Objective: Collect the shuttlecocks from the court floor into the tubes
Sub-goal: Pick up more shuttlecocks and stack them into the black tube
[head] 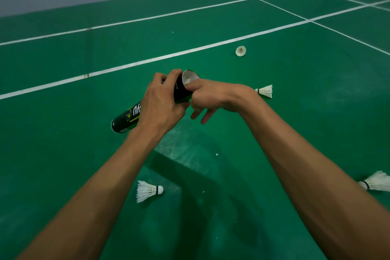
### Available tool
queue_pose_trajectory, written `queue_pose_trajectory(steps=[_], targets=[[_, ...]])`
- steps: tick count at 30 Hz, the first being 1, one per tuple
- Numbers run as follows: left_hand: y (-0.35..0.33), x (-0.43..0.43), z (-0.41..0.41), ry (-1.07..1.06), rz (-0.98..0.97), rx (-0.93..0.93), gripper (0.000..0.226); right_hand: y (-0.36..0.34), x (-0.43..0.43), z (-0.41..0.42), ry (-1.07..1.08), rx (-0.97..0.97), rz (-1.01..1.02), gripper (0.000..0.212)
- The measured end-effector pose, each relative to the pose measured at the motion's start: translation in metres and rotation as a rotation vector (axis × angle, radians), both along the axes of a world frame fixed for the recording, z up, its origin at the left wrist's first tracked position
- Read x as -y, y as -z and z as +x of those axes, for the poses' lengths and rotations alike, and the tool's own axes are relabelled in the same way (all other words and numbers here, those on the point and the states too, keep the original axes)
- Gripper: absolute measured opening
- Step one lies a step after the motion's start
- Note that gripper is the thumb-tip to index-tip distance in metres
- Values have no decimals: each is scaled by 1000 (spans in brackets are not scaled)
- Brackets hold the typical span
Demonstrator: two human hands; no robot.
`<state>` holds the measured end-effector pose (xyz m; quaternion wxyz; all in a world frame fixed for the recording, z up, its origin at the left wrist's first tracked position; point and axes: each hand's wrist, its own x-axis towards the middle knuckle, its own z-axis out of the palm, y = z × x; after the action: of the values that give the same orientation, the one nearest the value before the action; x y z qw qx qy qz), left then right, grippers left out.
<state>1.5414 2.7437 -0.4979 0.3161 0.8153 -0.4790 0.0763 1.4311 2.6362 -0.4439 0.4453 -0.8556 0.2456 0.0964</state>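
From my remote seat I saw the left hand (pixel 162 101) wrapped firmly round the upper body of the black tube (pixel 126 119). It was held off the court floor (pixel 84 154) and tilted, closed end low and toward the person, open mouth raised and turned away. I judged that slant sensible, since anything fed in would slide down rather than spill out. The right hand (pixel 213 97) sat at the mouth with its thumb laid against the rim and two lower fingers hanging loose below. I could not tell whether it pinched something there or only pressed, since the tube's edge hid the forefinger. White feathers (pixel 190 79) showed just inside the mouth, so a shuttlecock seemed to be seated or nearly so (how many lay beneath it I could not see). The left grip near the top made sense to me as well, because it steadied the rim against the push of the other hand. Four more waited on the floor: the nearest shuttlecock (pixel 148 191) between the forearms, the one beside the right wrist (pixel 264 91), the far shuttlecock (pixel 240 51) just short of the white line (pixel 147 60), and the one at the right edge (pixel 375 183). The job looked partway done to me, with the nearest piece the easy reach.
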Motion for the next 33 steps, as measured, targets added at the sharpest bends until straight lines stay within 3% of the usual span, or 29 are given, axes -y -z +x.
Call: queue_pose_trajectory(steps=[6,10,14,17,23,33], targets=[[5,-8,5,39,-1,71,75,15,-5,9,3,31,103,58],[5,-8,11,30,15,57,80,16,-2,10,-25,88,33,52],[-5,-3,23,-24,-20,104,83,-15,8,0,97,221,-83,56],[-7,-4,24,-9,-33,162,82,-27,3,-2,35,157,-127,58],[-1,-12,22,2,-42,148,80,-25,-9,-4,-9,45,14,66],[-6,-23,26,16,-44,151,81,-22,-16,-5,-69,31,130,61]])
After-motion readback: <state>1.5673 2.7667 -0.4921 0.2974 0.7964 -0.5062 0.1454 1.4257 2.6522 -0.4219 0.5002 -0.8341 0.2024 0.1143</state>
